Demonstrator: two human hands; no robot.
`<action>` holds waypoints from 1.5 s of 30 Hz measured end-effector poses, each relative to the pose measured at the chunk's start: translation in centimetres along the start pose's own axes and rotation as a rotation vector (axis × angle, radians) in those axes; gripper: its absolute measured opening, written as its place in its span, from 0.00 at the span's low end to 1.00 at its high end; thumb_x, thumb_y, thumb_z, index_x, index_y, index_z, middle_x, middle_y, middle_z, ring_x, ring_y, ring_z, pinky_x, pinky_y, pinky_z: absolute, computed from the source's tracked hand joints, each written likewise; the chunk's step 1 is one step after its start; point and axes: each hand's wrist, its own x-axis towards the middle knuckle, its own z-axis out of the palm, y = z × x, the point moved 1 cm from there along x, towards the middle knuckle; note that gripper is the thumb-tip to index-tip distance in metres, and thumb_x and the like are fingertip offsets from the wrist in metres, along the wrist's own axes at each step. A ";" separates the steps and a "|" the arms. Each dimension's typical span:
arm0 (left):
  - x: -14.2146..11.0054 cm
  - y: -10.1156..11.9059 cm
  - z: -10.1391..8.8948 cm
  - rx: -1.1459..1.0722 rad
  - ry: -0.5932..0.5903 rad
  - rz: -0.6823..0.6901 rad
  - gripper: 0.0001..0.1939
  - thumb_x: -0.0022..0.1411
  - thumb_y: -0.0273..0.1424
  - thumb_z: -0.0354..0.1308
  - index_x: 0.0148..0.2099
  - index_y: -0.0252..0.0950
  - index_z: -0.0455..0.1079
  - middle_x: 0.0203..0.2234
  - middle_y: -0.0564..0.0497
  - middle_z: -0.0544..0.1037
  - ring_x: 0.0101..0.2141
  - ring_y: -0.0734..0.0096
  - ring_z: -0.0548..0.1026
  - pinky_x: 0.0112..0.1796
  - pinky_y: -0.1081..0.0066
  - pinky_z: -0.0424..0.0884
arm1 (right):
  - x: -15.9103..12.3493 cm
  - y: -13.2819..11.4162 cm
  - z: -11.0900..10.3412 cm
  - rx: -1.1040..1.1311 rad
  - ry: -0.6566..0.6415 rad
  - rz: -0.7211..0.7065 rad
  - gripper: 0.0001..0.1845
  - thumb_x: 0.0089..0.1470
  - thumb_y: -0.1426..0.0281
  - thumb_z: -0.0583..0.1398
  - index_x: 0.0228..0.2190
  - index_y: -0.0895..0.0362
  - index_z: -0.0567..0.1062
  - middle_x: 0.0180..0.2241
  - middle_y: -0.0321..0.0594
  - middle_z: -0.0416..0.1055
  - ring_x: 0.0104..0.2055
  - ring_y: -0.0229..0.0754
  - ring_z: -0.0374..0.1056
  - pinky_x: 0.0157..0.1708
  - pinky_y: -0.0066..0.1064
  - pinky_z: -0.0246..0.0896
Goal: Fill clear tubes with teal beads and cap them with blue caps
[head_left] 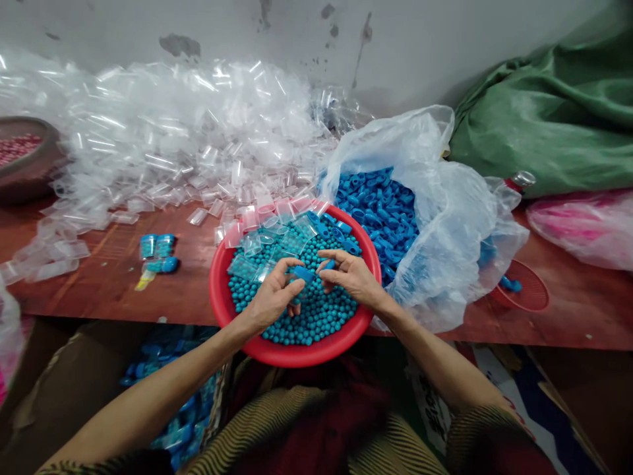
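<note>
Over a red basin full of small teal beads, both hands work close together. My left hand is closed on a small container with a blue end, held between thumb and fingers; its lower part is hidden by the hand. In a pinch between thumb and fingertips, my right hand has a blue plastic cap, just right of that container. Clear plastic tubes and several blue caps lie on the beads along the basin's far side.
A big heap of clear tubes covers the table's back left. An open plastic bag of blue caps stands right of the basin. Filled containers lie at left. Below the table edge is a box of filled pieces. A green sack sits back right.
</note>
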 end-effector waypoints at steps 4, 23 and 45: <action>-0.2 0.2 0.5 0.091 0.020 0.010 0.21 0.57 0.37 0.56 0.51 0.39 0.56 0.21 0.60 0.66 0.13 0.81 0.65 0.15 0.78 0.64 | 0.1 -0.2 0.6 -0.064 0.120 -0.084 0.23 0.48 0.66 0.61 0.47 0.58 0.68 0.31 0.37 0.72 0.30 0.38 0.71 0.30 0.32 0.69; -0.8 0.9 1.8 0.034 0.070 0.148 0.19 0.54 0.35 0.58 0.47 0.38 0.61 0.21 0.59 0.61 0.20 0.79 0.57 0.23 0.76 0.55 | -2.4 -0.4 4.5 -0.991 0.126 -0.472 0.39 0.46 0.58 0.60 0.55 0.62 0.54 0.42 0.52 0.66 0.39 0.50 0.69 0.29 0.37 0.68; -3.9 2.4 -11.8 0.828 0.660 0.158 0.20 0.59 0.39 0.51 0.52 0.37 0.63 0.37 0.50 0.73 0.36 0.68 0.71 0.36 0.71 0.66 | -1.4 1.5 1.8 -0.699 0.031 -0.364 0.28 0.58 0.67 0.56 0.58 0.53 0.56 0.45 0.45 0.66 0.31 0.37 0.66 0.38 0.36 0.67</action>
